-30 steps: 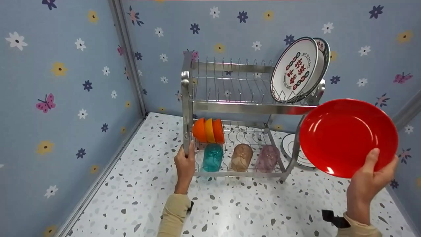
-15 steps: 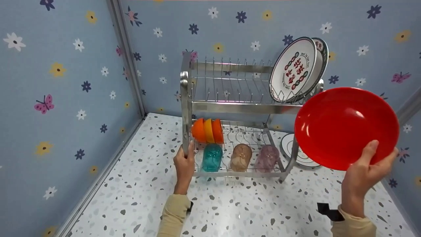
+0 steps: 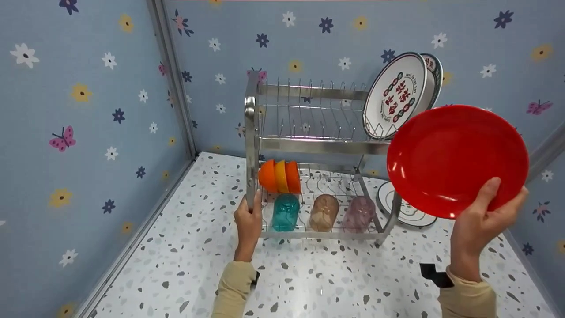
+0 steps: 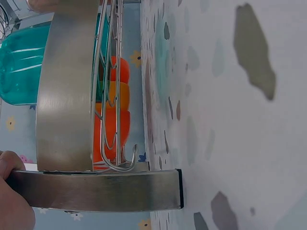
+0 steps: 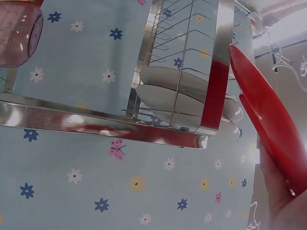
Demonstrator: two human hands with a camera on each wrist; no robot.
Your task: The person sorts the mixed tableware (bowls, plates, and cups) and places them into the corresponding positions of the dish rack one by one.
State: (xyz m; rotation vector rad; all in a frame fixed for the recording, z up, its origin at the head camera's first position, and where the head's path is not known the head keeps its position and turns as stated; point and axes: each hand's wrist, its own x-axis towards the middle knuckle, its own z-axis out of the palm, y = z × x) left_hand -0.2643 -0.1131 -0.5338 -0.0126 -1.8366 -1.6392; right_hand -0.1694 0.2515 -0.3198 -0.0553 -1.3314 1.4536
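My left hand (image 3: 248, 222) grips the lower left upright of a metal dish rack (image 3: 326, 145). In the left wrist view only part of that hand (image 4: 13, 196) shows at the rack's leg. On the right, my right hand (image 3: 483, 223) holds a red plate (image 3: 454, 154) by its lower right rim, thumb on its face. The plate is in the air in front of the rack's right end. Behind it, two white patterned plates (image 3: 395, 95) stand tilted in the upper tier. The right wrist view shows the red plate (image 5: 271, 110) edge-on beside the rack's upper frame.
On the lower tier sit several orange and yellow bowls (image 3: 279, 176), with a teal glass (image 3: 285, 213), an amber glass (image 3: 324, 213) and a pink glass (image 3: 359, 214) in front. Another white plate (image 3: 415, 216) lies on the speckled table (image 3: 300, 278), right of the rack. Flowered walls (image 3: 97, 145) enclose it.
My right hand has moved the red plate up and to the left, closer to the rack's right end, and its tilt has changed. The left hand stays on the upright.
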